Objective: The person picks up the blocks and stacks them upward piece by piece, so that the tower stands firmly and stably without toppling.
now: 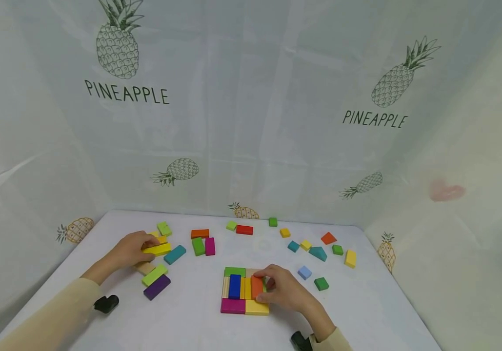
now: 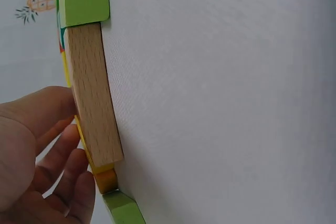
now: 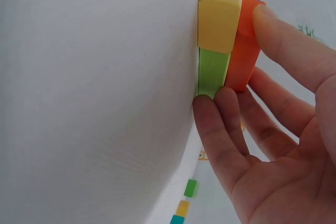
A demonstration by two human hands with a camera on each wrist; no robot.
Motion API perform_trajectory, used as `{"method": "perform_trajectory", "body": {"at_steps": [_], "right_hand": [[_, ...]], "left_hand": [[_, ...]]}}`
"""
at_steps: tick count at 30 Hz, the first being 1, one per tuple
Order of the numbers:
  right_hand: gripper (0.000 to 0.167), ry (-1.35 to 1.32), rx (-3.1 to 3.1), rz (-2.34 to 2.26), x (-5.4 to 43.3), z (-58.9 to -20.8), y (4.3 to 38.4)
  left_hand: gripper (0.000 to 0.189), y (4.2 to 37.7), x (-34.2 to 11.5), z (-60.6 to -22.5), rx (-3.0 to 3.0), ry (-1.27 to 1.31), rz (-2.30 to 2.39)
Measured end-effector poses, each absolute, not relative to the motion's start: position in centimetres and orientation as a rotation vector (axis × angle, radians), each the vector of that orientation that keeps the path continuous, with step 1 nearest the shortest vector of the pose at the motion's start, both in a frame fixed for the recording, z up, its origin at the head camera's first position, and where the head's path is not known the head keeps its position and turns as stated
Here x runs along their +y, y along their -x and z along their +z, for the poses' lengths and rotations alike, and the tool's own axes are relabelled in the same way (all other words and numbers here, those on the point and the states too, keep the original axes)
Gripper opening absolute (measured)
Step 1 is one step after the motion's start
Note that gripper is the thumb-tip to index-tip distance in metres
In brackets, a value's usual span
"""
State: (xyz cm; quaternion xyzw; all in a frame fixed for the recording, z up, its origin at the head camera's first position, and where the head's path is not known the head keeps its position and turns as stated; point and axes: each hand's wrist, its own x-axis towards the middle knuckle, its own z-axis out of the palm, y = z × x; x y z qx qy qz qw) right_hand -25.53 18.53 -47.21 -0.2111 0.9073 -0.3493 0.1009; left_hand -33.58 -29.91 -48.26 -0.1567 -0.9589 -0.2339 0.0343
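Note:
My right hand (image 1: pixel 283 287) pinches an orange block (image 1: pixel 256 286) between thumb and fingers, over a flat rectangle of blocks. In the right wrist view this orange block (image 3: pixel 245 45) stands on a light green block (image 3: pixel 212 72), and two fingertips touch the green one's end. Also raised on the rectangle is a blue block (image 1: pixel 234 286); magenta (image 1: pixel 233 306) and yellow (image 1: pixel 256 308) blocks form its near edge. Over at the left, my left hand (image 1: pixel 132 249) has thumb and fingers around a yellow block (image 1: pixel 158 250). A bare wooden block (image 2: pixel 94 98) lies beside that thumb.
Near my left hand lie a teal block (image 1: pixel 174 254), a lime block (image 1: pixel 155 275) and a purple block (image 1: pixel 157 287). Farther back are orange, green and magenta blocks, plus a red block (image 1: pixel 244 230). Several small cubes and triangles, including a teal triangle (image 1: pixel 318 253), are scattered right.

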Motion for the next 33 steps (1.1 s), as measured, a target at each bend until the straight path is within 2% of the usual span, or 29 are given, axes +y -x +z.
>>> {"method": "perform_trajectory", "body": {"at_steps": [18, 24, 33], "right_hand": [[0.047, 0.644, 2.670, -1.035, 18.8, -47.5, 25.9], [0.047, 0.661, 2.677, -1.018, 19.0, -47.5, 26.0], [0.048, 0.702, 2.644, -1.075, 19.2, -47.6, 26.2]], "left_hand": [[0.028, 33.1, -28.3, -45.9, -2.882, 0.570, -0.764], [0.026, 32.3, -23.8, -44.0, -2.826, 0.783, -0.818], [0.026, 30.5, -15.7, -43.7, -2.802, 0.985, -0.885]]}}
